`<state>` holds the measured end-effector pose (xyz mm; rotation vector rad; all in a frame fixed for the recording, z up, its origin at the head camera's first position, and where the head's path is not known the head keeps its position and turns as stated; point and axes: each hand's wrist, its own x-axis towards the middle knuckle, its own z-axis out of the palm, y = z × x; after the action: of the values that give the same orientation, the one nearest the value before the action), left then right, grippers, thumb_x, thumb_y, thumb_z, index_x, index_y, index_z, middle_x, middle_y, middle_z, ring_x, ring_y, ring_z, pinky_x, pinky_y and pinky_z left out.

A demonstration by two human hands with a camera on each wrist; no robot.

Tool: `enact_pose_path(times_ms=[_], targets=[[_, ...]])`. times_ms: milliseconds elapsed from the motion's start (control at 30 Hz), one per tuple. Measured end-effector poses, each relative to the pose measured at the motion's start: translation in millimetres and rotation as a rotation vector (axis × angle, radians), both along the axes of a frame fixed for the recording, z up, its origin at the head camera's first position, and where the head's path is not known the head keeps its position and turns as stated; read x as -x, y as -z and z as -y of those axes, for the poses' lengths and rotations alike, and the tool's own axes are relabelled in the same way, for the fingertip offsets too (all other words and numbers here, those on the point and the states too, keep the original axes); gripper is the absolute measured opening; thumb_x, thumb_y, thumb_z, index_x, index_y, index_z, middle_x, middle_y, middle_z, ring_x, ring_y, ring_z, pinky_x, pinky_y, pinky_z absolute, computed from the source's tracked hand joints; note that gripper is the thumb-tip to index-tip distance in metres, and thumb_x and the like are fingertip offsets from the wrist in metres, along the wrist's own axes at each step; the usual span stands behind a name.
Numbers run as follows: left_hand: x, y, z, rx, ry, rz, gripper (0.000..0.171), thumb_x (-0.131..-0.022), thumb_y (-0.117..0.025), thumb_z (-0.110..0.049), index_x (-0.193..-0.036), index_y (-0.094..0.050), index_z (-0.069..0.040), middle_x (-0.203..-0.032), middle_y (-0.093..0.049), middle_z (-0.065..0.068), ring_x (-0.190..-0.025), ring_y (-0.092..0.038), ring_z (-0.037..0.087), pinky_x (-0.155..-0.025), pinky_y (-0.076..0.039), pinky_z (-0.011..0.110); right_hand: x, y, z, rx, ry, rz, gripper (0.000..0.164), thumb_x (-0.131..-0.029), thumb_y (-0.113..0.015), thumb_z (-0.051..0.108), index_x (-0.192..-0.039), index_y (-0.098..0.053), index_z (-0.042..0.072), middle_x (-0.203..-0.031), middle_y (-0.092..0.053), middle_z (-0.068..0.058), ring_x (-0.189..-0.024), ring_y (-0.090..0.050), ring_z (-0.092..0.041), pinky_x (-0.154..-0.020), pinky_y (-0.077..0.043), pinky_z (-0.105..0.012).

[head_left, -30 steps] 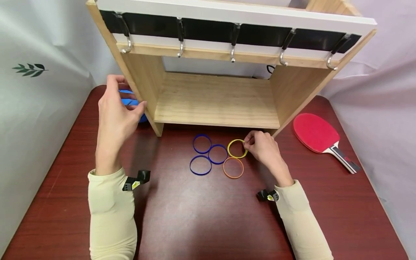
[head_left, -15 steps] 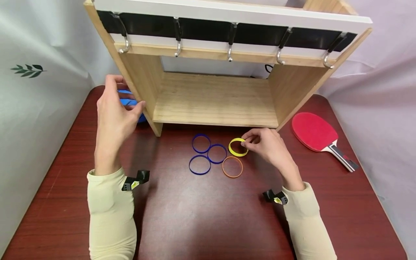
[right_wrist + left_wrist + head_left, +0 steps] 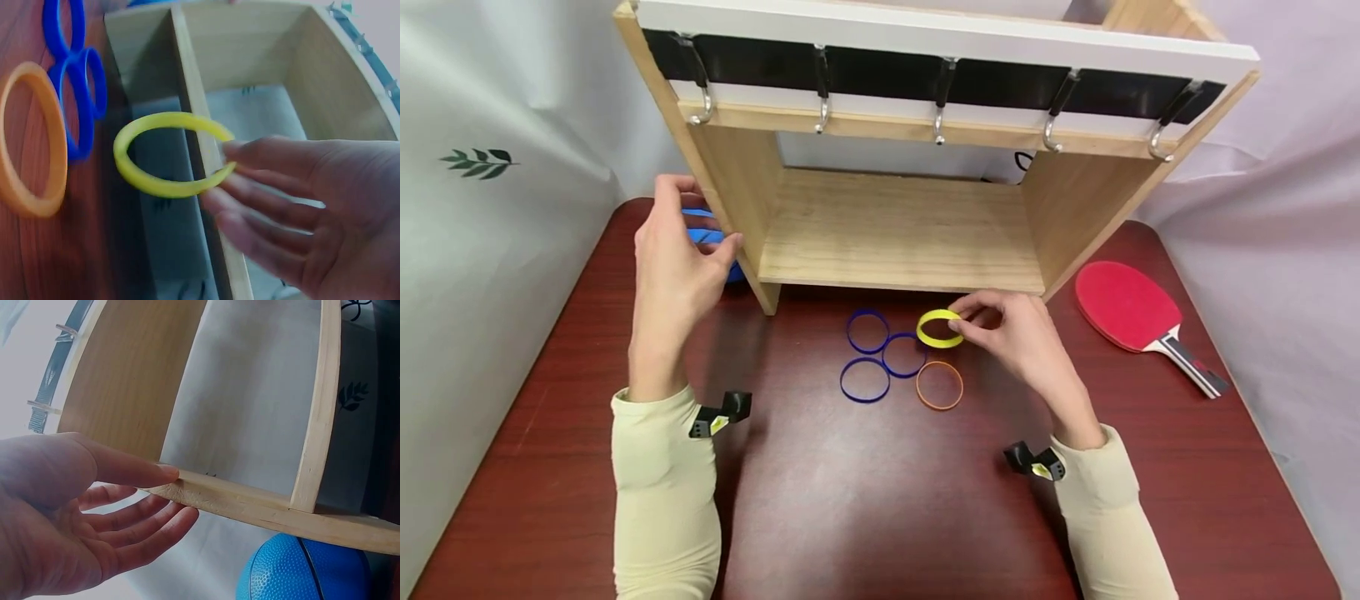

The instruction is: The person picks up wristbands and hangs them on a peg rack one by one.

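Note:
My right hand (image 3: 1018,337) pinches the rim of a yellow ring (image 3: 940,342) between thumb and fingers, holding it tilted above the table. In the right wrist view the yellow ring (image 3: 162,187) sticks out from the fingertips. An orange ring (image 3: 939,408) lies on the table just below it. Several dark blue rings are there too, among them a blue ring (image 3: 865,401) to the left. With thumb on one face and fingers on the other, my left hand (image 3: 673,271) holds the left side panel (image 3: 237,503) of a wooden shelf (image 3: 895,225).
Several metal hooks, including a middle hook (image 3: 938,125), line the black strip across the shelf's top front. A blue ball (image 3: 306,569) sits beyond the left panel. On the right lies a red table tennis paddle (image 3: 1127,307). Pale sheets hang around the table (image 3: 842,500).
My right hand has taken hold of the yellow ring, tilted it and lifted it off the table, slightly leftward. The left hand stays on the shelf panel.

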<state>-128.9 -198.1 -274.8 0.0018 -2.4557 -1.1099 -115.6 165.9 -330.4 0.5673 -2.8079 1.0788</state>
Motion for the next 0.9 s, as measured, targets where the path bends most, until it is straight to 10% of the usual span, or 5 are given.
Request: enact_pose_path(times_ms=[533, 900], targets=[[1.9, 4.9, -1, 0.040, -0.006, -0.052, 0.049, -0.084, -0.070, -0.003, -0.126, -0.045, 0.000, -0.111, -0.060, 0.014, -0.098, -0.061, 0.025, -0.086, -0.048, 0.039, 0.0, -88.4, 149, 1.147, -0.303, 0.207, 0.019, -0.087, -0.069, -0.004, -0.106, -0.071, -0.005, -0.100, -0.071, -0.017, -0.089, -0.069, -0.031, -0.069, -0.057, -0.045], [-0.3, 1.3, -3, 0.060, -0.014, -0.037, 0.049, -0.086, -0.069, -0.003, -0.127, -0.042, -0.001, -0.118, -0.057, 0.016, -0.104, -0.061, 0.026, -0.090, -0.047, 0.043, 9.1, -111.7, 186, 1.345, -0.199, 0.264, 0.018, -0.089, -0.067, -0.004, -0.107, -0.069, -0.006, -0.099, -0.070, -0.020, -0.092, -0.069, -0.035, -0.077, -0.057, -0.045]])
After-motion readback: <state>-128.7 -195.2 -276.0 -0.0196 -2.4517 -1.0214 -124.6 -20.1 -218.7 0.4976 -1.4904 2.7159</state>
